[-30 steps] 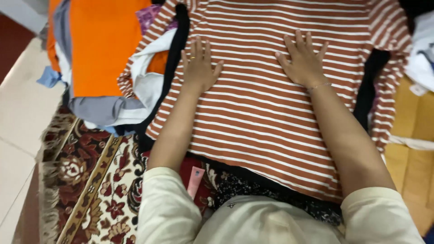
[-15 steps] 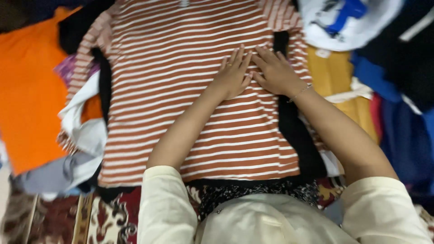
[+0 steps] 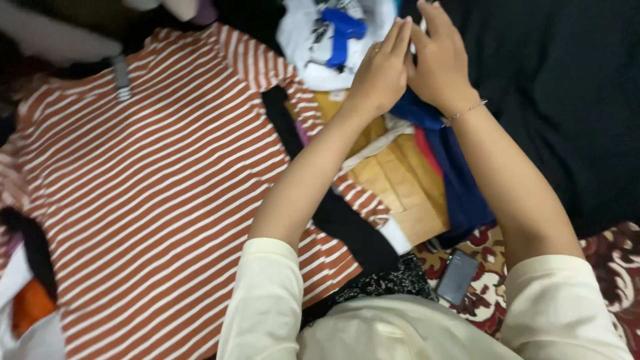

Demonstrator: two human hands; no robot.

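Note:
My left hand [image 3: 381, 70] and my right hand [image 3: 439, 61] are raised side by side and touch each other, fingers stretched out. They hover over a white garment with a blue print [image 3: 313, 47] and a dark blue cloth [image 3: 460, 180]. A sliver of white shows between the fingertips; whether either hand grips it is hidden. A thin bracelet [image 3: 467, 111] circles my right wrist. A rust and white striped shirt [image 3: 153, 200] lies spread flat to the left, under my left forearm.
A mustard garment [image 3: 400, 180] and a black strip of cloth [image 3: 347, 223] lie beneath my arms. A large black cloth [image 3: 567, 100] fills the right. A dark phone [image 3: 457, 277] rests on the patterned red carpet [image 3: 617, 267]. An orange cloth [image 3: 30, 307] peeks out at lower left.
Both hands have left the striped shirt, come together and moved right over the pile of other clothes. The view has swung to the right.

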